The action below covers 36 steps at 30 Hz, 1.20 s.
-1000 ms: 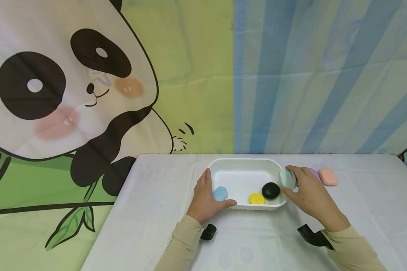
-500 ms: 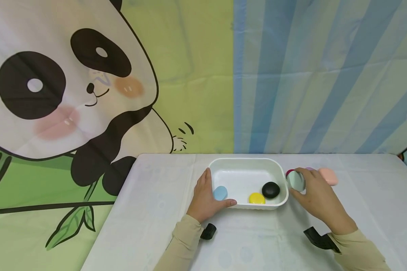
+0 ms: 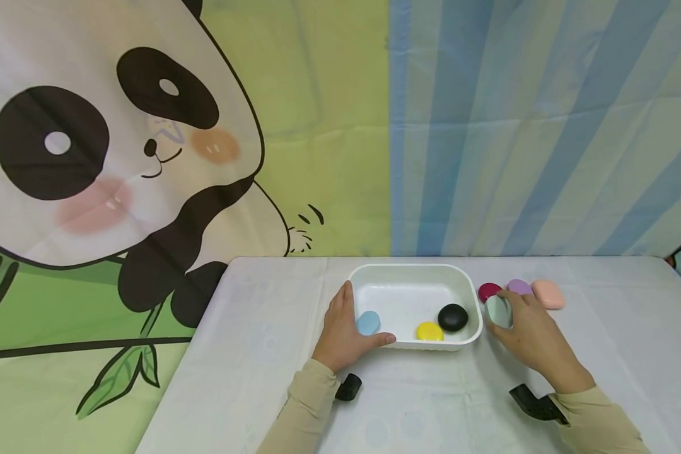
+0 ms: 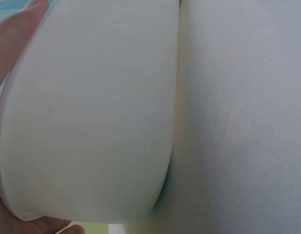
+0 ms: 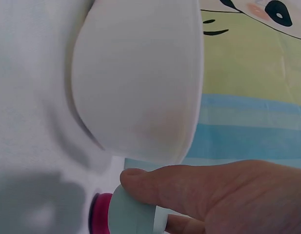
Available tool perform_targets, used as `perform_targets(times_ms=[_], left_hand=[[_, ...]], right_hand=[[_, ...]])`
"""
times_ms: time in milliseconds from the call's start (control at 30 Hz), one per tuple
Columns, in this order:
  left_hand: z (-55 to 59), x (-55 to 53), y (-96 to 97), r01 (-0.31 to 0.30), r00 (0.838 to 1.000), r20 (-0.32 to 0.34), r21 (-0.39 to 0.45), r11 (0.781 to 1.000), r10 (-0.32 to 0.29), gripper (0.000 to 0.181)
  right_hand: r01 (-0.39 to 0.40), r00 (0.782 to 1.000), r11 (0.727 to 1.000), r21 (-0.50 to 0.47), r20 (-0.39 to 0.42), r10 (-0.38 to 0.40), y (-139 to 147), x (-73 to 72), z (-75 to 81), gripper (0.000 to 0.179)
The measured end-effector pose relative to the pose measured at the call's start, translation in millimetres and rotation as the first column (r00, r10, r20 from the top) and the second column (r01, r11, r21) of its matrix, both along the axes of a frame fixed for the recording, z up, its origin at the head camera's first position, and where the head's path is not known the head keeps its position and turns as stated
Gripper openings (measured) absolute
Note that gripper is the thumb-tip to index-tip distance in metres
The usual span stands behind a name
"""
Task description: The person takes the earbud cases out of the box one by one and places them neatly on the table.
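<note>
My left hand [image 3: 343,337] holds the left end of a white tray [image 3: 403,293], thumb on the near rim and fingers along the side. Inside the tray lie a light blue disc [image 3: 368,323] at the left, plus a yellow disc [image 3: 429,331] and a black disc [image 3: 453,318] at the right. Just right of the tray, my right hand [image 3: 536,331] pinches a thick pale green disc [image 3: 499,311] between thumb and fingers. The right wrist view shows that thumb [image 5: 160,183] across it, close in front of a dark pink disc [image 5: 100,214].
Behind the right hand, on the white-clothed table [image 3: 613,340], sit the dark pink disc, a purple disc [image 3: 519,287] and a peach rounded square [image 3: 548,294]. A printed curtain [image 3: 329,157] hangs at the table's far edge.
My right hand has moved right and then slightly down with the pale green disc, from the tray's right rim to beside it, uncovering the dark pink disc. The left hand has stayed put.
</note>
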<state>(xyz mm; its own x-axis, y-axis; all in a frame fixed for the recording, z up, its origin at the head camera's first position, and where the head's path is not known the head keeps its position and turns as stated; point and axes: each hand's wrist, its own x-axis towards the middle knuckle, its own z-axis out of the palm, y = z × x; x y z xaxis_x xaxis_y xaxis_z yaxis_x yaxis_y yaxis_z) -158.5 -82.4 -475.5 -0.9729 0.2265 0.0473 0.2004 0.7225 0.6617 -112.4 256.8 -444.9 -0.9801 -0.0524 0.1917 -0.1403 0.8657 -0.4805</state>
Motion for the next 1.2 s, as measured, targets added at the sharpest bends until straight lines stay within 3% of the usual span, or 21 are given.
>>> perform_targets(times_ms=[267,800,1000,1200], left_hand=[[-2.2,-0.1,-0.5,0.002,1.0,0.009,0.011,1.0,-0.002,0.141],[-6.4,-0.7,-0.8,0.003,1.0,0.001,0.016,1.0,-0.003,0.142],[-5.8,-0.7,-1.3,0.003,1.0,0.001,0.013,1.0,-0.003,0.142],[-4.6,-0.6,-1.4,0.005,1.0,0.003,0.01,1.0,-0.005,0.142]], right_hand=[[0.027,0.997,1.0,0.014,0.074,-0.028,2.7,-3.8,-11.8,0.062],[0.033,0.993,0.999,0.034,0.114,-0.036,1.9,-5.5,-20.8,0.065],[0.032,0.99,0.998,0.055,0.134,-0.039,2.9,-7.2,-20.4,0.067],[0.007,0.994,0.997,0.073,0.111,-0.015,3.3,-5.3,-10.5,0.069]])
